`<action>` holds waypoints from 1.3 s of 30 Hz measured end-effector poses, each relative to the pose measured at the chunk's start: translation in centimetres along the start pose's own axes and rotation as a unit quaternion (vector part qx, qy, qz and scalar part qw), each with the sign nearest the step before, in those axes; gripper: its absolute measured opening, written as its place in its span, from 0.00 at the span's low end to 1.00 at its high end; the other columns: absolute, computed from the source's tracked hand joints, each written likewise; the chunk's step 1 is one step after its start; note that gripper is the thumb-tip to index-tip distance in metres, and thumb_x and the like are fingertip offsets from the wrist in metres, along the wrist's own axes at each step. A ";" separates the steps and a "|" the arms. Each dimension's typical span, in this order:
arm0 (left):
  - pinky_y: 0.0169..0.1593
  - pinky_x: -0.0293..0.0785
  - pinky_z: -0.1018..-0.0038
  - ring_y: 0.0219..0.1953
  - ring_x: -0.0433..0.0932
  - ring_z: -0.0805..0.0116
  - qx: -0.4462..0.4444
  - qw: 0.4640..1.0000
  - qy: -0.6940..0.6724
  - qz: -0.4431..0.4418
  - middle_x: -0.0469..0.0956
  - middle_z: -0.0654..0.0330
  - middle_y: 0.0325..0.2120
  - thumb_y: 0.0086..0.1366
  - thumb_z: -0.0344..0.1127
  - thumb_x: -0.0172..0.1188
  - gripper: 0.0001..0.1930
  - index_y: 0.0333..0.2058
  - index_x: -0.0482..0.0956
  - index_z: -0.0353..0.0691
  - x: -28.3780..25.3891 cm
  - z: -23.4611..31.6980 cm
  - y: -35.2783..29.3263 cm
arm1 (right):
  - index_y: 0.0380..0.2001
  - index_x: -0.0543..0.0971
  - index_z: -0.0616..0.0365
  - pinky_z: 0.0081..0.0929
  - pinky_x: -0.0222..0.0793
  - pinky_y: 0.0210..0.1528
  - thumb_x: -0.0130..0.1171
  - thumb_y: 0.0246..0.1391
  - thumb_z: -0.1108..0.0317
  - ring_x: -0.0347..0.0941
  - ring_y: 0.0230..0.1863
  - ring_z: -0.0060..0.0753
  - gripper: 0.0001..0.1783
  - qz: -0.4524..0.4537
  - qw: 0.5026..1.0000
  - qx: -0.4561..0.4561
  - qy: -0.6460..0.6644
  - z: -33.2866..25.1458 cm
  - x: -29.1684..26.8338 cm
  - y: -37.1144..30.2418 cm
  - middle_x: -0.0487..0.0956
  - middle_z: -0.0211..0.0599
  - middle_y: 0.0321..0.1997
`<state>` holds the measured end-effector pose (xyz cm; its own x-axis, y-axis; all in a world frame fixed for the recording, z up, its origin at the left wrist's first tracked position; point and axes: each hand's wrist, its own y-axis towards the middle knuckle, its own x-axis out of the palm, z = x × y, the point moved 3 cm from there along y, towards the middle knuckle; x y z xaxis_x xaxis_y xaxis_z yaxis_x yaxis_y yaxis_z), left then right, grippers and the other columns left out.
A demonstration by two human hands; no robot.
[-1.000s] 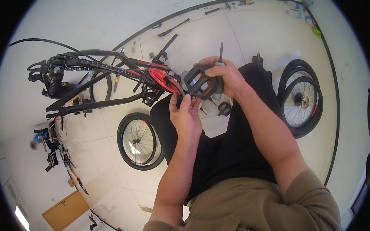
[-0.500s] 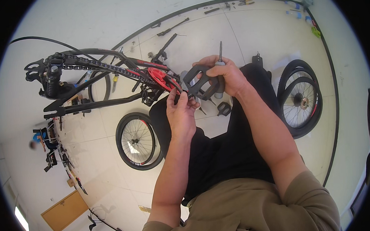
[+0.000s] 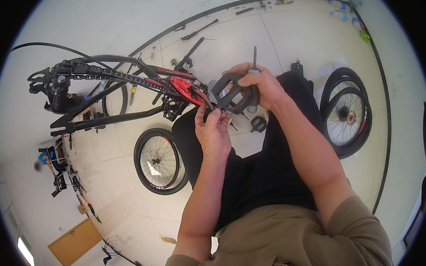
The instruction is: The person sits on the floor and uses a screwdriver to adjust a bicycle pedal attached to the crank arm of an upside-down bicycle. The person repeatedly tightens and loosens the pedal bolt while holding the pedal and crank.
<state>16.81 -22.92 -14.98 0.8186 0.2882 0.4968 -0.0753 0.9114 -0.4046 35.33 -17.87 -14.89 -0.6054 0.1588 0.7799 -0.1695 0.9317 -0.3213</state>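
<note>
A dark bicycle pedal sits at the end of the crank, beside the red chainring of the bike frame. My right hand is closed around the pedal's outer side and also grips a grey-handled screwdriver, its shaft pointing away from me. My left hand is closed in a pinch where the pedal's axle meets the crank end. The fingers hide the joint itself, so I cannot tell how far the axle goes in. A chain runs back from the chainring.
A second pedal lies on the floor between my legs. One wheel lies at the left, more wheels at the right. A hammer and pliers lie by the far wall. Another person is far left.
My left hand has shifted slightly right and toward me, fingers still pinched at the pedal's axle. My right hand, with the pedal and screwdriver, has barely moved.
</note>
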 end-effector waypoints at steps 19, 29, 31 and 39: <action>0.47 0.73 0.68 0.34 0.73 0.71 -0.077 0.997 -0.028 0.012 0.76 0.64 0.32 0.65 0.34 0.58 0.09 0.43 0.75 0.42 0.7 0.3 -0.3 | 0.45 0.75 0.70 0.35 0.81 0.45 0.52 0.45 0.83 0.81 0.42 0.40 0.20 0.018 1.000 0.020 -0.004 0.2 0.0 -0.4 0.79 0.56 0.52; 0.33 0.73 0.70 0.29 0.72 0.71 -0.133 0.989 0.055 -0.012 0.73 0.63 0.29 0.65 0.27 0.54 0.12 0.47 0.71 0.42 0.5 1.6 0.9 | 0.45 0.75 0.71 0.35 0.81 0.44 0.52 0.45 0.83 0.81 0.42 0.41 0.19 0.005 1.000 0.015 0.004 0.3 -0.2 -0.1 0.79 0.56 0.51; 0.32 0.68 0.72 0.28 0.68 0.71 -0.146 0.988 0.044 -0.019 0.71 0.63 0.28 0.66 0.31 0.55 0.07 0.42 0.72 0.41 0.4 1.5 0.9 | 0.45 0.75 0.71 0.35 0.81 0.44 0.52 0.45 0.83 0.81 0.42 0.41 0.19 0.010 1.000 0.016 0.000 0.3 -0.1 -0.1 0.79 0.56 0.51; 0.37 0.71 0.70 0.32 0.72 0.70 -0.145 0.988 0.019 -0.051 0.73 0.62 0.31 0.69 0.32 0.53 0.14 0.52 0.69 0.42 0.1 1.2 0.1 | 0.44 0.76 0.70 0.35 0.82 0.44 0.53 0.45 0.83 0.81 0.41 0.41 0.19 0.009 1.000 0.017 -0.006 0.3 -0.2 -0.1 0.79 0.56 0.51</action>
<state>16.23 -22.42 -14.07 0.8349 0.1823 0.5193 0.1712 0.8107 -0.5599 35.21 -18.11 -15.13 -0.6176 0.1711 0.7677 -0.1843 0.9174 -0.3527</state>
